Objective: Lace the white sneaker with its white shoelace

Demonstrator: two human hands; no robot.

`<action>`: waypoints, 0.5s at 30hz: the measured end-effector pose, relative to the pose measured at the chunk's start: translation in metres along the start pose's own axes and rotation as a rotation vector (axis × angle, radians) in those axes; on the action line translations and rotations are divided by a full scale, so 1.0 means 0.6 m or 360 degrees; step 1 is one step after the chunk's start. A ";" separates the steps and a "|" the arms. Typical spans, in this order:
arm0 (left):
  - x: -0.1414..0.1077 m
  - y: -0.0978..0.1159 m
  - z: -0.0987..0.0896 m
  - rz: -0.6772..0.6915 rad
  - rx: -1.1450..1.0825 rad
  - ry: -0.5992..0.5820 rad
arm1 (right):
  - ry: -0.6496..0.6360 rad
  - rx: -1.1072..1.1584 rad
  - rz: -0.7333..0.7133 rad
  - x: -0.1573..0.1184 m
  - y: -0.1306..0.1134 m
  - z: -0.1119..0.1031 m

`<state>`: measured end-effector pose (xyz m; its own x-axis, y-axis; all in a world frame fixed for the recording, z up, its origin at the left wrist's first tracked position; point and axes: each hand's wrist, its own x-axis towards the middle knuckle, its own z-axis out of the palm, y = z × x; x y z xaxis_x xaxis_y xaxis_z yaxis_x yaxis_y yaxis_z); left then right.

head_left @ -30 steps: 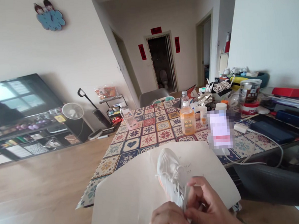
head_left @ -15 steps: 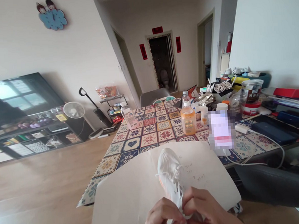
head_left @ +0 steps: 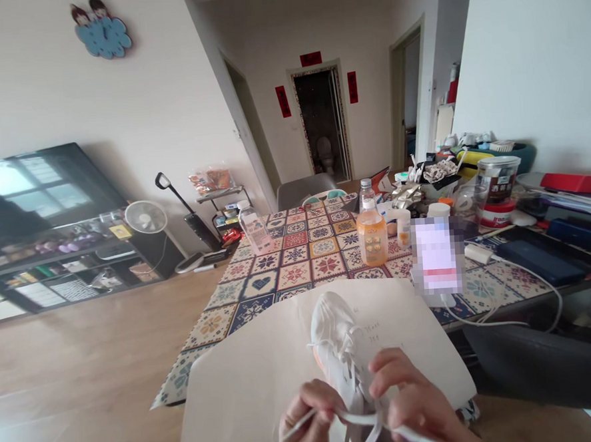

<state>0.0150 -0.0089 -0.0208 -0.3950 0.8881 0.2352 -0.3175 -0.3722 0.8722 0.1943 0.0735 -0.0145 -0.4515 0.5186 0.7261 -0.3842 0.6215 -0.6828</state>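
Both L hand [head_left: 311, 435] and R hand [head_left: 417, 403] grasp wht lace [head_left: 358, 419] strung b/w them above near end of wht shoe [head_left: 330, 325], which sits toe-far on wht sheet [head_left: 245, 384] at near end of counter [head_left: 294, 258], w/ orange btl [head_left: 371, 240] farther off, slightly right.

Left grip [head_left: 308, 421] pinched, right grip [head_left: 412, 400] curled, slightly apart

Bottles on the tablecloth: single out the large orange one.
The orange bottle, beyond the white shoe; neither the transparent bottle behind it nor the pale bottle farther left shows that colour.
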 end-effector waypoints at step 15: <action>0.020 0.070 -0.081 -0.0502 0.0661 -0.0315 | -0.0405 0.0653 0.0643 0.006 0.052 -0.098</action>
<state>-0.0449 -0.0271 -0.0020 -0.1537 0.9878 -0.0236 -0.0119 0.0220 0.9997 0.2282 0.1294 -0.0286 -0.7839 0.4778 0.3965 -0.3981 0.1033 -0.9115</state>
